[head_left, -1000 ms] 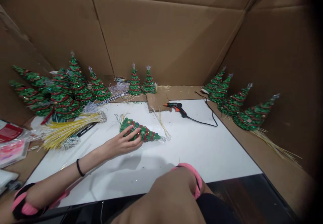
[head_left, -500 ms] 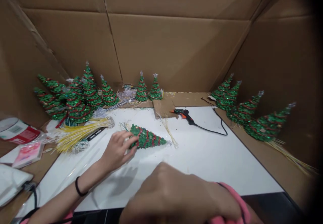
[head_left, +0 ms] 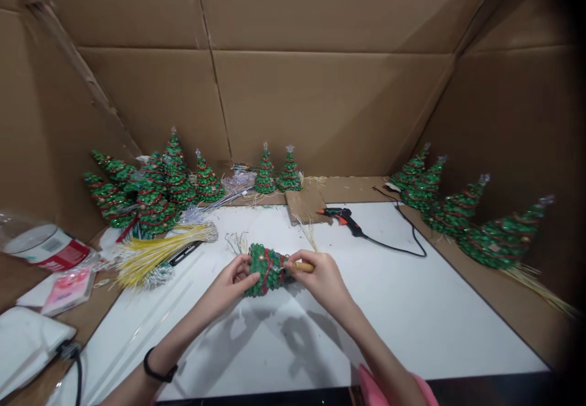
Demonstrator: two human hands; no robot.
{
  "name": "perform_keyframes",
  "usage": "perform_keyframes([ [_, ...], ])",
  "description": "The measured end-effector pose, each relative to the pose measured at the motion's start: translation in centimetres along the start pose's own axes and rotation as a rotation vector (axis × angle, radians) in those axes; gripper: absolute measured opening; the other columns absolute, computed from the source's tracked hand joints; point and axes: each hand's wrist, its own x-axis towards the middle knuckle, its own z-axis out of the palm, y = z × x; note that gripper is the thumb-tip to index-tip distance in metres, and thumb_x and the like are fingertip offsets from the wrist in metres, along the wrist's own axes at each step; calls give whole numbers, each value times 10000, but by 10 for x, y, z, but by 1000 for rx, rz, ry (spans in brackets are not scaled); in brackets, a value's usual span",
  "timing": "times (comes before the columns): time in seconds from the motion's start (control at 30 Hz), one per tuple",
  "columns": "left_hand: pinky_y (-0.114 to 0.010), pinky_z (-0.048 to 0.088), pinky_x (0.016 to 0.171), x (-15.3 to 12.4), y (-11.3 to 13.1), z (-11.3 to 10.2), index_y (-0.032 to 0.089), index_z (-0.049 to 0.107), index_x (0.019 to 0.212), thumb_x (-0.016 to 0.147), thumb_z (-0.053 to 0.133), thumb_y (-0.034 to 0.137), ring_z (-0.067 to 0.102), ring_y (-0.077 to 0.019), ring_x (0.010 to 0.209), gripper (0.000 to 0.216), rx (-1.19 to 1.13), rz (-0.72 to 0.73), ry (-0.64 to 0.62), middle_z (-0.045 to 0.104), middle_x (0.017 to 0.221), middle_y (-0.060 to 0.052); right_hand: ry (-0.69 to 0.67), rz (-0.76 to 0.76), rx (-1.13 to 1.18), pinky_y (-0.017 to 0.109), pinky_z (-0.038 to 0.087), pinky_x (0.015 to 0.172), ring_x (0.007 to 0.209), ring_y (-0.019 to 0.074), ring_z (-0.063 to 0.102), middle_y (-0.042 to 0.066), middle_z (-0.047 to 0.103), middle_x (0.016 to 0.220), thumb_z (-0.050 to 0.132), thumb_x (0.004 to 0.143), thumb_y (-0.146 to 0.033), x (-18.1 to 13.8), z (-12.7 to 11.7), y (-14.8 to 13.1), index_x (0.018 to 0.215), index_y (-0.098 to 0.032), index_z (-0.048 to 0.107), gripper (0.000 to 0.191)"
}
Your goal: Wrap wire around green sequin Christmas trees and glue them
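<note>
A small green Christmas tree with red garland lies on its side over the white board, base toward the left. My left hand grips it by its base end, thumb across the front. My right hand is at the tree's other end, its fingers closed round a short tan, wood-coloured handle. The handle's front end meets the branches; its tip is too small to make out. The tree's top is hidden behind my right hand. Loose thin wires stick out near the base.
A hot glue gun rests beside a cardboard piece, its black cord running right. Yellow wire bundles lie on the left. More decorated trees stand along the back and right. Cardboard walls enclose the white board.
My right hand has moved from close to the camera out to the tree, with the tan handle now showing. My left hand has closed on the tree, which is turned and nearer.
</note>
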Motion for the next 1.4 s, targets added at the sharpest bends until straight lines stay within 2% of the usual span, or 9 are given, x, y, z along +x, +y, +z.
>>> perform_keyframes([
  [0.23,-264,403,690,-9,-7,7,187,454,897,744,619,456,562,-163,768,351,-65,-11,37,599,842,-26,124,54,20,202,355,530,555,121,547,-19,660,633,608,771,-304,-8,23,9,695,-204,672,141],
  [0.57,-232,368,645,-11,-21,16,186,476,953,763,605,393,467,-122,682,309,-2,50,189,533,761,21,305,-256,-257,216,349,562,599,127,582,21,681,716,487,884,-288,-17,43,14,785,-178,636,209],
  [0.7,-227,368,666,-14,-19,17,201,469,1000,794,569,361,436,-117,691,280,76,85,204,490,760,36,277,-291,-273,211,353,573,592,120,586,10,675,710,478,895,-271,-19,47,15,798,-187,620,191],
  [0.8,-242,371,666,-16,-14,15,193,517,1071,809,539,379,441,-134,698,322,182,58,184,519,768,19,223,-147,-305,221,312,520,542,128,569,-4,654,660,469,896,-315,-19,46,9,780,-201,585,199],
  [0.97,-267,401,665,-20,-6,15,171,606,830,876,433,394,464,-156,717,286,407,162,77,545,777,-22,93,48,-379,243,259,491,535,176,569,-8,607,609,405,901,-320,-18,44,-4,770,-210,485,188],
  [1.07,-351,421,780,-25,-2,13,174,614,866,882,433,366,470,-207,852,265,693,304,185,533,878,-63,51,46,-253,240,323,536,636,188,594,10,615,707,340,893,-216,-19,43,-7,853,-209,432,101],
  [1.17,-445,392,878,-28,1,9,153,598,981,864,456,308,417,-273,1011,240,988,481,296,501,1057,-122,43,11,-169,248,383,590,716,189,594,37,611,810,305,860,-137,-19,42,-8,979,-199,404,167],
  [1.3,-481,308,1000,-24,9,-1,123,559,969,845,368,143,395,-268,1090,228,1062,661,94,529,1090,-126,106,-68,-179,272,426,650,776,195,583,78,599,896,310,792,-73,-16,41,-7,1111,-168,402,345],
  [1.4,-397,411,873,-16,15,-9,150,560,854,844,330,114,477,-226,921,233,997,547,-72,564,899,-89,107,-137,-237,287,436,685,803,200,572,87,596,909,333,702,-21,-12,40,-9,1164,-152,414,487],
])
